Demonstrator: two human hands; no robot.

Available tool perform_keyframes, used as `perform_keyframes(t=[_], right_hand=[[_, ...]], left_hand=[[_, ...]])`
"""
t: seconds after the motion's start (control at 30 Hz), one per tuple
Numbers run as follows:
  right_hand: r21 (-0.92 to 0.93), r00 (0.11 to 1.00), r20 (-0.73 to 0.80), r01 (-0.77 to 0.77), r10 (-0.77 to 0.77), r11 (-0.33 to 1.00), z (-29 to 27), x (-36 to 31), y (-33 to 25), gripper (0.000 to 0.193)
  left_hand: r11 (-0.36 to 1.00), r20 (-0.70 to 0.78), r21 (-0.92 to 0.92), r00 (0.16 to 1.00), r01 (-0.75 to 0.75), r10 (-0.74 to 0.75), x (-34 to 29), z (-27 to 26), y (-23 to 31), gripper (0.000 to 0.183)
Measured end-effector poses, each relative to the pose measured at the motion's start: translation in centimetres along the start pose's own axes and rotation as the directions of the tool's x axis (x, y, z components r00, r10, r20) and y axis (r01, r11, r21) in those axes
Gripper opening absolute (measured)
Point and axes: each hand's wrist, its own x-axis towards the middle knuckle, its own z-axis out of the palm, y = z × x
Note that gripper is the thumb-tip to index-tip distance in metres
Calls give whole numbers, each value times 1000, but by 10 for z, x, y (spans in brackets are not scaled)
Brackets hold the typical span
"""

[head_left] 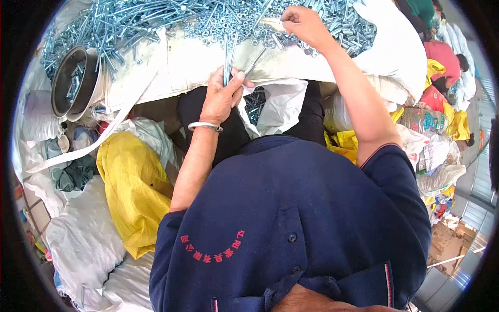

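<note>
Here's the left hand [222,96], fingers curled around slim metal rods [227,67] jutting up beyond the fingertips, a sleeved rod [253,64] slanting off rightward beside the thumb, and there's the right hand [306,27], fingers bent at the fastener heap [215,32], any grip impossible to tell.

At your 12 o'clock spreads a worktop draped in white cloth [192,65]. Directly on it, toward your 11 o'clock, you have a tangled heap of long silvery bolts [122,23]. Near 12 lie loose washers [215,34], many flat, some overlapping. Short metal sleeves [358,32] pile up at your 1 o'clock, beside a bulging white fold [397,47] of fabric.
</note>
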Motion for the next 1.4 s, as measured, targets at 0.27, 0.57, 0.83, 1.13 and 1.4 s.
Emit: perform_keyframes(t=[0.27, 0.57, 0.83, 1.13, 1.4], right_hand=[[-174, 969, -192, 120, -153, 977, 18, -13, 14, 13], [35, 986, -155, 67, -61, 997, 44, -34, -25, 15], [46, 989, -80, 130, -126, 990, 66, -55, -39, 16], [-231, 918, 165, 390, -359, 891, 105, -46, -75, 16], [622, 998, 15, -56, 59, 781, 69, -39, -54, 25]], left_hand=[[1000, -13, 4, 1000, 17, -17, 4, 3, -2, 13], [998, -35, 39, 998, -56, 57, 6, 6, -6, 10], [972, -159, -203, 984, -116, 84, 0, 1, 13, 9], [944, -101, -315, 992, -101, 72, -4, -12, 13, 13], [983, -61, -172, 997, -63, 53, -4, -8, 12, 12]])
